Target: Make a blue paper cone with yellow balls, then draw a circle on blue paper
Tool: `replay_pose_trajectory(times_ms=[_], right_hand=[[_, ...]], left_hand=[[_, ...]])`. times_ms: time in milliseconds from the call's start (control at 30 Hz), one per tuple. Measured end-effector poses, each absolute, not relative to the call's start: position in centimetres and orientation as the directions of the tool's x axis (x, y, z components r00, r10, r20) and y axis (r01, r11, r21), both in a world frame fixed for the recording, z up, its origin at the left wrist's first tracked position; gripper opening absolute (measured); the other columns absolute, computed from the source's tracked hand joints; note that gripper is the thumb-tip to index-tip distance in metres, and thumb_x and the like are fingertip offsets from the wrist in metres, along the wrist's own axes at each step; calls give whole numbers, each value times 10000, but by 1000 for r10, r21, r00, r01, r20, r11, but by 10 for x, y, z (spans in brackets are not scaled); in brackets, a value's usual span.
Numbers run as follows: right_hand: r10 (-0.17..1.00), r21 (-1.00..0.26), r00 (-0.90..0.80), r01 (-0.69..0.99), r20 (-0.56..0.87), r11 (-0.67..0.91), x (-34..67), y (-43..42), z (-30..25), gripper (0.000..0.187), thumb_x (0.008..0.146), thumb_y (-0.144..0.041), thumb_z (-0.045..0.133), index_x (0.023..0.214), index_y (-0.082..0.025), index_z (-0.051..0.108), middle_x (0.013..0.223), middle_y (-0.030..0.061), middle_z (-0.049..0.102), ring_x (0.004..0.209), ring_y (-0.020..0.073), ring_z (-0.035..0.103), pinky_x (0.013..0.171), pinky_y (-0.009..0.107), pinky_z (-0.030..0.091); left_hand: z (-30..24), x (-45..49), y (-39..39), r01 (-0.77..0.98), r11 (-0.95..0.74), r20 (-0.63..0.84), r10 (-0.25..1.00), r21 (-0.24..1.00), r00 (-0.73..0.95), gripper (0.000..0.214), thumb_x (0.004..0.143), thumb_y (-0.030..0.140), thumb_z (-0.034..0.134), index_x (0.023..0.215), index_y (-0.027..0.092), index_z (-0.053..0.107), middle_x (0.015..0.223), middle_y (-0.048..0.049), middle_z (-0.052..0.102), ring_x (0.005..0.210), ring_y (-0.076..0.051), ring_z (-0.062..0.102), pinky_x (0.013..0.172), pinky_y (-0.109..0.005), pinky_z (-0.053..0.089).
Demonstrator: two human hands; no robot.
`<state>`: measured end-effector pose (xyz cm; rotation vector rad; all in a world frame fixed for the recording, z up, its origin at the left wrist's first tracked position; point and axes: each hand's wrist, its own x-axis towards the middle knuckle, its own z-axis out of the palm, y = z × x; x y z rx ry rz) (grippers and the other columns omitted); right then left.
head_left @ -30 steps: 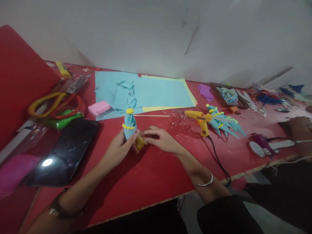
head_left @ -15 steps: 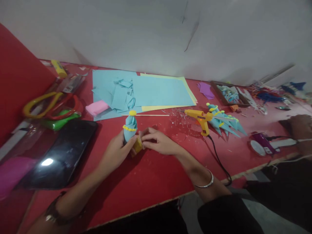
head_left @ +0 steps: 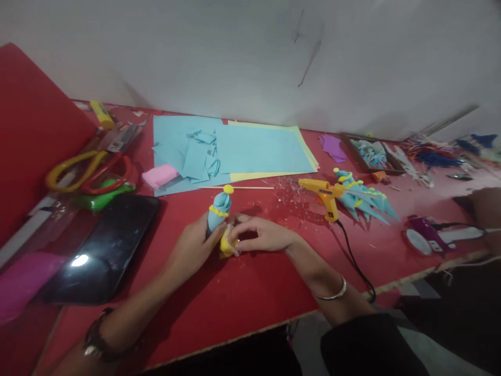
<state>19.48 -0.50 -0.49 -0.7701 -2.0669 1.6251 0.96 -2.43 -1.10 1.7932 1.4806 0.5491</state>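
My left hand (head_left: 192,241) is closed around a light-blue rolled paper cone (head_left: 217,216), its narrow end hidden in the fingers. A ring of yellow beads of clay circles the cone, and a yellow ball tops it. Beside it, my right hand (head_left: 264,234) has its fingers bent onto a soft yellow lump of clay (head_left: 227,246) in a thin clear wrapper. The lump also lies against the left thumb and fingers. Similar blue paper cones (head_left: 362,196) with yellow trim lie behind the yellow glue gun (head_left: 319,190), which rests on the red table.
Blue paper sheets (head_left: 266,149) and cut scraps cover the back, with a pink packet (head_left: 159,176) and a thin stick (head_left: 237,187) nearby. At left are scissors (head_left: 105,175) and a black tablet (head_left: 113,245). A tray (head_left: 385,169) stands right; the glue gun's cord (head_left: 352,261) drops over the front edge.
The cone has tilted a little and shifted right in the view. My right fingers have moved over the yellow clay, of which more shows. The whole view has shifted slightly.
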Motion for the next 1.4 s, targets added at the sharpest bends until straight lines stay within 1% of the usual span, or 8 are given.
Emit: replay_pose_trajectory(times_ms=[100, 300, 433, 600, 933, 1100, 1200, 1400], right_hand=[[603, -973, -798, 158, -27, 166, 195, -5, -5, 66, 765, -244, 579, 770, -204, 631, 872, 19, 555, 898, 148, 507, 868, 332, 401], [619, -999, -784, 20, -35, -31, 186, -10, -13, 115, 770, -285, 578, 788, -171, 582, 802, 2, 536, 774, 110, 501, 767, 282, 423], [631, -987, -774, -60, -50, -151, 180, -12, -13, 248, 729, -407, 616, 731, -165, 564, 792, -2, 523, 768, 110, 511, 778, 291, 427], [662, -978, -748, -98, -49, -183, 182, -12, -8, 254, 701, -413, 639, 682, -175, 555, 768, -12, 492, 751, 110, 496, 780, 291, 413], [878, -907, -462, -305, -125, -290, 181, -11, -12, 165, 666, -340, 677, 679, -196, 598, 753, 9, 551, 716, 120, 504, 709, 268, 411], [911, -864, -384, -397, -149, -308, 184, -9, -16, 174, 725, -365, 621, 708, -193, 629, 732, 12, 583, 624, 95, 522, 650, 258, 436], [922, -886, -361, -368, -142, -281, 185, -9, -17, 118, 725, -320, 625, 762, -209, 640, 773, 5, 612, 645, 88, 544, 672, 256, 448], [892, -986, -438, -57, -116, -157, 179, -12, -11, 149, 673, -215, 647, 818, -191, 662, 848, 18, 645, 811, 130, 578, 789, 300, 450]], left_hand=[[-13, 10, -24, 613, -95, -98, 957, 784, 273, 315, 820, 456, 376, 854, 188, 539, 826, -34, 655, 723, -191, 592, 625, -276, 426], [-16, 14, -27, 571, -36, -70, 984, 820, 163, 308, 814, 467, 364, 691, 200, 456, 557, 30, 531, 510, -137, 483, 474, -239, 348], [-14, 15, -29, 529, -34, -27, 994, 848, 109, 284, 806, 446, 383, 681, 199, 448, 563, 33, 516, 514, -125, 466, 475, -233, 350], [-11, 15, -28, 505, -27, -10, 997, 863, 71, 278, 800, 446, 393, 685, 198, 446, 559, 40, 500, 508, -117, 443, 467, -227, 339], [-6, 7, -23, 526, 3, -14, 1000, 850, 16, 309, 786, 493, 401, 666, 210, 418, 554, 39, 482, 508, -128, 430, 456, -235, 328], [-8, 1, -18, 639, -9, -15, 999, 769, 32, 319, 802, 497, 383, 674, 209, 431, 545, 38, 476, 504, -139, 447, 466, -247, 316], [-9, -2, -16, 671, -11, -22, 999, 742, 40, 315, 807, 491, 377, 688, 206, 442, 578, 29, 510, 526, -146, 472, 478, -245, 325], [-13, -2, -18, 681, 2, -29, 999, 732, 28, 356, 794, 532, 361, 718, 202, 472, 557, 26, 518, 509, -157, 484, 472, -250, 324]])
